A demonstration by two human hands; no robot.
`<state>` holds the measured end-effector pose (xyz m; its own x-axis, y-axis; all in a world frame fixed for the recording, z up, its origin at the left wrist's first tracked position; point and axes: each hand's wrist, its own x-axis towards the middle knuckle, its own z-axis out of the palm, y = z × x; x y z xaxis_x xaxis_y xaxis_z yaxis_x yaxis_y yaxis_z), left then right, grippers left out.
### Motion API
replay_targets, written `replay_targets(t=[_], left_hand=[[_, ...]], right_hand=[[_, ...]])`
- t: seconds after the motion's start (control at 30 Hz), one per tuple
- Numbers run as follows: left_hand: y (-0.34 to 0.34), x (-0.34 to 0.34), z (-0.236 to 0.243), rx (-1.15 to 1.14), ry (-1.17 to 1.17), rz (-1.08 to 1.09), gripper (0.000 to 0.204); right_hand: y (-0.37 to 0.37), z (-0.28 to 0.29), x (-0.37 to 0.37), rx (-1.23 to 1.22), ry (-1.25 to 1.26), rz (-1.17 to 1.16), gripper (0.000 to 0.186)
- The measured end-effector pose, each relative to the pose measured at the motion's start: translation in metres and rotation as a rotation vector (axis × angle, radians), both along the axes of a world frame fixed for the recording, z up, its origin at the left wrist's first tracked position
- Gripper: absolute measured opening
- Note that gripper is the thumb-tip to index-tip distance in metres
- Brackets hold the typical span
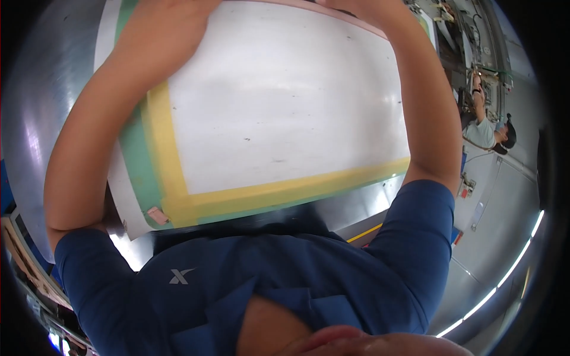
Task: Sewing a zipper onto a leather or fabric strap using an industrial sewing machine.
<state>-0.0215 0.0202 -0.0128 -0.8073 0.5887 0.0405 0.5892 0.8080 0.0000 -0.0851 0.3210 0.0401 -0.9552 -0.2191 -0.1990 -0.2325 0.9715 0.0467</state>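
Observation:
A white panel (285, 101) with scattered dark specks lies framed by yellow tape (246, 185) and green tape (133, 169). A long pale pink strip (335, 14) runs along its top edge. My left hand (181, 18) is at the upper left of the panel, its fingers cut off by the top of the view. My right hand (368, 12) is at the right end of the pink strip; whether it grips the strip I cannot tell. A small pink piece (157, 215) is stuck at the lower left corner of the tape.
The panel rests on a shiny metal table (56, 118). At the right, a co-worker (484, 127) in a cap reaches toward cluttered equipment (484, 41). Further shelving or racks (24, 255) show at the lower left rim.

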Motion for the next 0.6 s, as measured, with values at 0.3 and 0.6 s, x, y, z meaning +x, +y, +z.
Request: replay_targets(t=[0.3,0.6], left_hand=[[-0.007,-0.002,-0.020,0.144,0.202,-0.052,0.058],[-0.004,-0.005,-0.017,0.141,0.180,-0.047,0.058]], right_hand=[[0.120,-0.001,0.014,0.090,-0.041,-0.316,0.053],[0.271,-0.008,0.021,0.278,-0.055,-0.468,0.051]])
